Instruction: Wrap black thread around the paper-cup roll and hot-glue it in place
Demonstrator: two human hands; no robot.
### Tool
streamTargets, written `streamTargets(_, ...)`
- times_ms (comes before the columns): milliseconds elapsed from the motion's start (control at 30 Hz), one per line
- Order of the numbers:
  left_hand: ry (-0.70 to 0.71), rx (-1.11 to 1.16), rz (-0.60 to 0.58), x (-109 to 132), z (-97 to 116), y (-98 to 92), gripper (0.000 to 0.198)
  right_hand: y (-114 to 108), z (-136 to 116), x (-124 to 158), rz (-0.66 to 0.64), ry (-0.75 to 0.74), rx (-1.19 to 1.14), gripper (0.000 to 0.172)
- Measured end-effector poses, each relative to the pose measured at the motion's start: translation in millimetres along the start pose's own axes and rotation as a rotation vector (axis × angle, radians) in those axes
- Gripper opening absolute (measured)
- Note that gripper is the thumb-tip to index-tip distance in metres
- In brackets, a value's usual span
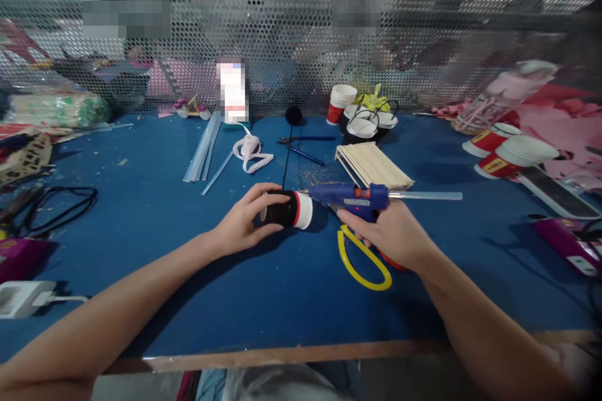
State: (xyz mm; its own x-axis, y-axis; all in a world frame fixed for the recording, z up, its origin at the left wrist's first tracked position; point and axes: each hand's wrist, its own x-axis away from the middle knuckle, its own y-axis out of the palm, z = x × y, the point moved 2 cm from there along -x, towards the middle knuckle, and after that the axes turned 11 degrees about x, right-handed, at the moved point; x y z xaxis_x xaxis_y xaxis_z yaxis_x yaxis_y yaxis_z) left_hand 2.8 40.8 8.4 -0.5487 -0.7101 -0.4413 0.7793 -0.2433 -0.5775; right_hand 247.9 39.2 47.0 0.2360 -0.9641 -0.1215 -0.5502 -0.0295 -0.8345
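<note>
My left hand (249,216) is wrapped round a paper cup (303,210) lying on its side, its body covered in black yarn with a red band and white rim showing at the right. A black strand (288,160) runs from the cup to a small yarn ball (293,115) farther back. My right hand (397,238) grips a blue glue gun (343,193), its nozzle at the cup's upper edge; whether it touches I cannot tell. A clear glue stick (439,195) sticks out of its rear. Below the gun lie scissors with yellow handles (364,272), partly under my right hand.
Wooden sticks (376,163), pliers (310,138), white ribbon (249,149) and glue sticks (203,150) lie farther back on the blue table (226,313). Cups (342,103) stand behind; more cups (517,153) lie at right. Purple power strips (567,241) sit at both sides. Perforated metal mesh (282,31) closes the back.
</note>
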Motion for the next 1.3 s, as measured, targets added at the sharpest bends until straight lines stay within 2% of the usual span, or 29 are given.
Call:
streamTargets(167, 0.015, -0.008, -0.011, 0.9, -0.2, 0.4, 0.040, 1.0, 0.7, 0.6, 0.031, -0.035, 0.049, 0.026)
streamTargets(500, 0.027, -0.012, -0.010, -1.1, 0.1, 0.6, 0.039, -2.3, -5.5, 4.6, -0.050, 0.016, 0.081, 0.030)
streamTargets(700, 0.045, -0.013, -0.007, -0.7, 0.2, 1.4, 0.039, 0.6, -3.4, 2.2, -0.010, -0.024, 0.207, 0.028)
streamTargets(967, 0.050, -0.021, -0.017, -1.0, 2.5, 1.3, 0.039, 0.3, 0.3, 4.7, 0.062, -0.123, 0.259, 0.029)
streamTargets(1167, 0.069, -0.041, -0.040, 0.4, 1.9, 2.4, 0.038, 1.3, 2.4, 2.2, 0.025, -0.189, 0.287, 0.028)
streamTargets(1300, 0.056, -0.033, -0.022, -0.5, 2.1, 1.9, 0.039, 5.3, 4.3, 5.0, 0.103, -0.211, 0.305, 0.027)
